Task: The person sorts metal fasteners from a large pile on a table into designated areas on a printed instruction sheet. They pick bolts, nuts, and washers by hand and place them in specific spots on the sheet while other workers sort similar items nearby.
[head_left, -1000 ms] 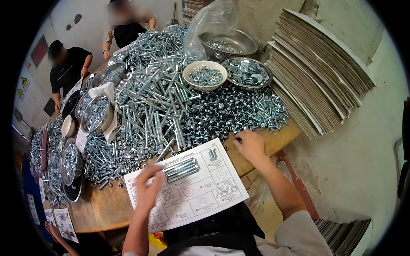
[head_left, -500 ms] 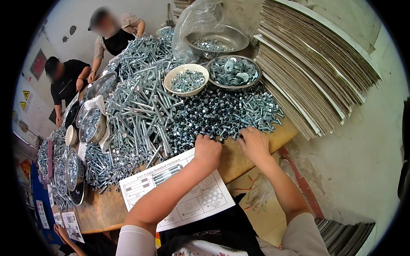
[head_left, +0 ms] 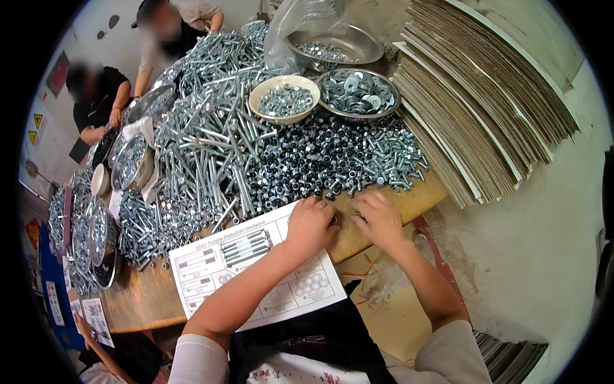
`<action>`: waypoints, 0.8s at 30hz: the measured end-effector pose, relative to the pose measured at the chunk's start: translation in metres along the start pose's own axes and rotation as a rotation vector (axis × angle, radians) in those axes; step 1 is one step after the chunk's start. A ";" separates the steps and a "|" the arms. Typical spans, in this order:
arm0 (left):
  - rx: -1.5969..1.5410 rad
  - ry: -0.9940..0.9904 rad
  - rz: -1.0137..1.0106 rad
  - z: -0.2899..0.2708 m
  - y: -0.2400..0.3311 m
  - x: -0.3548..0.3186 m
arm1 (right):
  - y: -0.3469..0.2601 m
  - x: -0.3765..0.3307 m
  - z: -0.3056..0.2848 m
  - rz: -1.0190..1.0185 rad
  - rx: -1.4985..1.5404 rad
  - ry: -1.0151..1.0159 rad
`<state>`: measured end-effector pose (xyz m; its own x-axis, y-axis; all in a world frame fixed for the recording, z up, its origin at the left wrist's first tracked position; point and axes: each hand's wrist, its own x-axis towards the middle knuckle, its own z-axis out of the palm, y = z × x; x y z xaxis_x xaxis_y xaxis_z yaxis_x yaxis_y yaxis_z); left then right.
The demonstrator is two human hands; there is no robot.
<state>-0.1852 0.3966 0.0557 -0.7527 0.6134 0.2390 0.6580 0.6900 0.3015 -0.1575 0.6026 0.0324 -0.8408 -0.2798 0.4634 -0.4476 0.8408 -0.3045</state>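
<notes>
My left hand is closed at the near edge of a heap of lock nuts, over the top right corner of a printed sheet. A small nut shows at its fingertips. My right hand rests just to the right, low over the wooden table. Its fingers are curled inward, and whatever they hold is hidden. The sheet bears drawings of hardware, and several long silvery bolts lie side by side on it. Short bolts are heaped beyond my right hand.
Long bolts pile up at left. Behind the nuts stand a cream bowl, a metal bowl of washers and a larger metal basin. Stacked cardboard sheets flank the table's right. Two people work at the far left; another person's arm shows lower left.
Both hands have drawn slightly back from the nut heap toward me. The left hand has turned so a nut shows at its fingertips. The whole view has shifted a little.
</notes>
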 end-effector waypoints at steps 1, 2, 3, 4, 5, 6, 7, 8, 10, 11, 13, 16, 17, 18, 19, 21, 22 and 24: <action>-0.020 0.002 -0.015 0.000 -0.002 -0.002 | -0.006 0.003 -0.009 0.035 0.000 0.025; -0.009 -0.054 -0.030 0.000 -0.003 -0.004 | -0.009 0.005 -0.015 0.069 -0.001 0.049; -0.008 -0.055 -0.045 0.000 -0.002 -0.004 | -0.010 0.003 -0.017 0.160 0.017 -0.012; -0.008 -0.056 -0.059 -0.002 0.002 -0.004 | -0.010 0.000 -0.019 0.250 0.033 -0.072; -0.007 -0.058 -0.073 -0.003 0.005 -0.003 | -0.010 -0.002 -0.021 0.342 0.048 -0.133; -0.016 -0.011 -0.098 -0.005 0.007 0.000 | -0.010 -0.002 -0.021 0.332 0.059 -0.144; -0.026 0.034 -0.123 -0.006 0.009 0.003 | -0.009 -0.002 -0.020 0.322 0.069 -0.156; -0.036 0.080 -0.149 -0.005 0.010 0.007 | -0.007 0.000 -0.019 0.313 0.079 -0.168; -0.023 0.195 -0.041 0.000 -0.007 0.016 | -0.001 0.004 -0.012 0.270 0.060 -0.183; 0.016 0.145 -0.024 0.000 -0.013 0.019 | 0.001 0.003 -0.004 0.248 0.063 -0.206; 0.142 0.052 0.039 0.009 -0.027 0.030 | -0.002 0.007 -0.007 0.271 0.117 -0.203; 0.130 -0.009 0.039 0.013 -0.032 0.036 | -0.004 0.005 -0.006 0.250 0.130 -0.195; 0.091 -0.033 0.005 0.012 -0.032 0.032 | -0.005 0.004 -0.006 0.243 0.132 -0.188; 0.051 -0.055 -0.023 0.006 -0.026 0.031 | -0.005 0.003 -0.009 0.226 0.119 -0.199; -0.006 -0.096 -0.069 -0.003 -0.020 0.029 | -0.005 0.003 -0.012 0.212 0.106 -0.202; -0.112 -0.170 -0.159 -0.021 -0.006 0.016 | -0.004 0.002 -0.016 0.180 0.098 -0.204; -0.082 -0.129 -0.076 -0.020 -0.008 0.009 | -0.004 0.001 -0.018 0.160 0.099 -0.206; -0.016 -0.050 0.083 -0.013 -0.019 -0.004 | -0.004 0.000 -0.016 0.130 0.106 -0.205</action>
<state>-0.1948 0.3763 0.0617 -0.6938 0.6867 0.2173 0.7171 0.6304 0.2973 -0.1508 0.6062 0.0470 -0.9325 -0.2702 0.2396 -0.3525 0.8254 -0.4410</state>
